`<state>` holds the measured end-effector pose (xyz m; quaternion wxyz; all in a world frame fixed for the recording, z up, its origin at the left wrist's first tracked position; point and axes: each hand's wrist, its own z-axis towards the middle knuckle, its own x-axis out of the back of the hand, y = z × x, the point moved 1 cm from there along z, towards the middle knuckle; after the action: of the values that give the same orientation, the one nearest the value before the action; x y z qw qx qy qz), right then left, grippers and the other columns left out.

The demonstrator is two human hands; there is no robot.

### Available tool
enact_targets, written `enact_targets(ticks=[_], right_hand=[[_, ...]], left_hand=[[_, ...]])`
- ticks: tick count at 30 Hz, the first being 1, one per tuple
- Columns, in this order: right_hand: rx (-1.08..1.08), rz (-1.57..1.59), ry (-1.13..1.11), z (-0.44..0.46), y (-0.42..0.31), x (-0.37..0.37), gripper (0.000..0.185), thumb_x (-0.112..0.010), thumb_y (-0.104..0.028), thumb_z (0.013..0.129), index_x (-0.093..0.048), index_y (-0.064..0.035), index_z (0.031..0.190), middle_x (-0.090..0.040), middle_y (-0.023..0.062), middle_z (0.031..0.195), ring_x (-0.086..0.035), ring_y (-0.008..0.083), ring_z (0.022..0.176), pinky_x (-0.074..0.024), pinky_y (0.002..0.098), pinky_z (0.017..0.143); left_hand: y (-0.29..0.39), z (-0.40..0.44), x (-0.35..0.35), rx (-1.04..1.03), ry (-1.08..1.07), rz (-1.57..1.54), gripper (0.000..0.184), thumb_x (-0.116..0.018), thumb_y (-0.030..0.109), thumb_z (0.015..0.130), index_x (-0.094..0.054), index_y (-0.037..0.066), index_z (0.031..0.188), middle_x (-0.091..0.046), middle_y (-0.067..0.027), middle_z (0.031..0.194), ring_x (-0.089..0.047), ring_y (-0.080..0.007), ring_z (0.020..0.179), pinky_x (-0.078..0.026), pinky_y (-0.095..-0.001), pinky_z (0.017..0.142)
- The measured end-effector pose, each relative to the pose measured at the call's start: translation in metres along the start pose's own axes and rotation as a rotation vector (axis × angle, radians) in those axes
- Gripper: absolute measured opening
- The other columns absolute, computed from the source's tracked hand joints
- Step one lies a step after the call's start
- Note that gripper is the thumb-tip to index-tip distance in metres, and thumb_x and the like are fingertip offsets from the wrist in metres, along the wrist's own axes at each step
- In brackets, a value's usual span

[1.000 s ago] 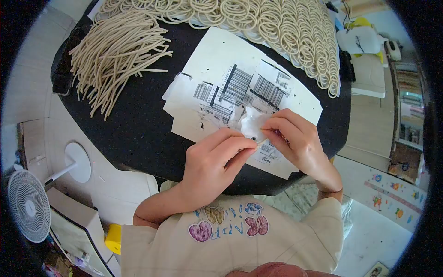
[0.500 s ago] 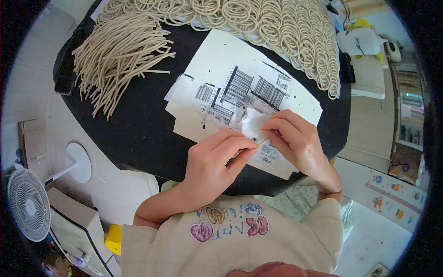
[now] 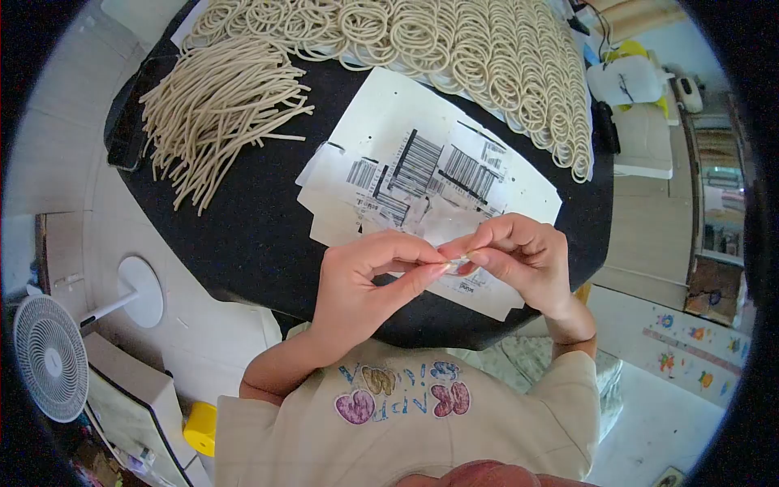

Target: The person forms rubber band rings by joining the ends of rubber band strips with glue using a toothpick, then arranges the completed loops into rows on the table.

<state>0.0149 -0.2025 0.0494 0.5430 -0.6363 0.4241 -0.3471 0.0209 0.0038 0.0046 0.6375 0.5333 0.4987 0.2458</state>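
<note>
My left hand (image 3: 365, 276) and my right hand (image 3: 523, 264) meet over the lower edge of a pale cardboard sheet (image 3: 329, 223). Both pinch a thin beige piece of cord (image 3: 457, 261) between thumb and fingertips; most of it is hidden by the fingers. Under and just beyond the fingertips lies a white, crumpled-looking patch (image 3: 449, 219) on the sheet. Printed barcode labels (image 3: 418, 162) cover the sheet's middle. A loose heap of straight beige cords (image 3: 223, 114) lies at the far left, and many beige cord rings (image 3: 479, 61) overlap in rows along the back.
A black cloth (image 3: 251, 243) covers the table, with a dark phone-like object (image 3: 126, 146) at its left edge. A white fan (image 3: 51, 361) stands at lower left, near a yellow roll (image 3: 200, 428). At right is a white machine (image 3: 625, 81).
Both hands have shifted slightly down, and their fingertips have come closer together around the beige piece. The white patch shows flatter on the sheet. The whole view has tilted a little.
</note>
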Motion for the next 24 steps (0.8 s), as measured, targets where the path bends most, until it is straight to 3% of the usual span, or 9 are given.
enact_targets(ticks=[7,10,24], right_hand=[[-0.007,-0.031,-0.019,-0.0028,-0.0028,-0.0011,0.016,-0.05,0.005,0.093,-0.055,0.0069,0.108,-0.065,0.0164,0.111,-0.063,0.0176,0.1,-0.055,0.0291,0.081],[-0.015,-0.043,-0.035,-0.0028,-0.003,-0.0006,0.017,-0.051,0.004,0.093,-0.055,0.0063,0.11,-0.065,0.0156,0.112,-0.063,0.0174,0.1,-0.0551,0.029,0.08],[-0.016,-0.04,-0.061,-0.0035,-0.0019,0.0009,0.019,-0.051,0.004,0.093,-0.054,0.0063,0.111,-0.063,0.0153,0.115,-0.062,0.0167,0.1,-0.0549,0.0287,0.08]], left_hand=[[-0.0006,0.0006,0.0007,0.026,0.006,-0.078,0.011,-0.066,-0.003,0.083,-0.067,-0.005,0.094,-0.067,-0.0104,0.093,-0.065,-0.0129,0.085,-0.053,-0.0231,0.076],[0.0016,0.0009,0.0005,0.056,0.003,-0.082,0.014,-0.066,-0.009,0.08,-0.066,-0.006,0.094,-0.067,-0.0124,0.094,-0.064,-0.015,0.088,-0.052,-0.0246,0.078],[-0.0007,0.0018,0.0016,0.032,-0.007,-0.066,0.012,-0.066,-0.005,0.082,-0.067,-0.005,0.093,-0.066,-0.0114,0.094,-0.065,-0.0138,0.087,-0.053,-0.024,0.078]])
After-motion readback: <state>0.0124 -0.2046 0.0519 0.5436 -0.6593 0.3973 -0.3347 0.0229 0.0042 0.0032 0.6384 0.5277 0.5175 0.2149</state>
